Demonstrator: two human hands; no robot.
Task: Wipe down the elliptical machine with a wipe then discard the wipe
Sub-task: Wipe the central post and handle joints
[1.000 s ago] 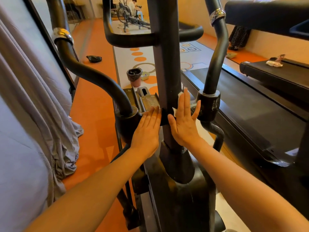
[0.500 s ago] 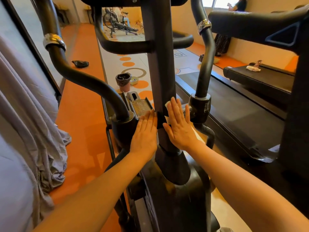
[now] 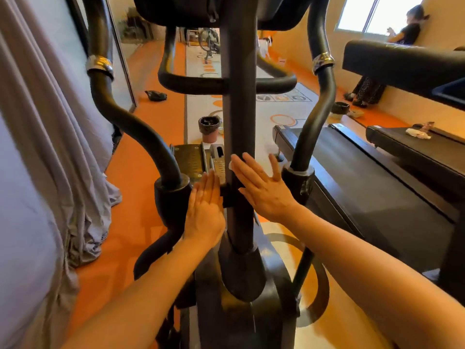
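Note:
The black elliptical machine fills the middle of the head view, its upright central post (image 3: 239, 117) rising between two curved moving arms. My right hand (image 3: 261, 190) lies flat with straight fingers on the front of the post, pressing a white wipe (image 3: 230, 165) of which only a corner shows by the fingertips. My left hand (image 3: 206, 210) lies flat with fingers together against the left side of the post, beside the left arm's pivot joint (image 3: 172, 195).
A small bin lined with a black bag (image 3: 209, 129) stands on the floor beyond the machine. A treadmill (image 3: 364, 177) runs along the right. Grey curtain (image 3: 63, 159) hangs at the left. A person (image 3: 402, 28) stands by the far window.
My right hand has slid leftward across the front of the post with the wipe under it. My left hand stays flat by the pivot. The camera has tilted upward.

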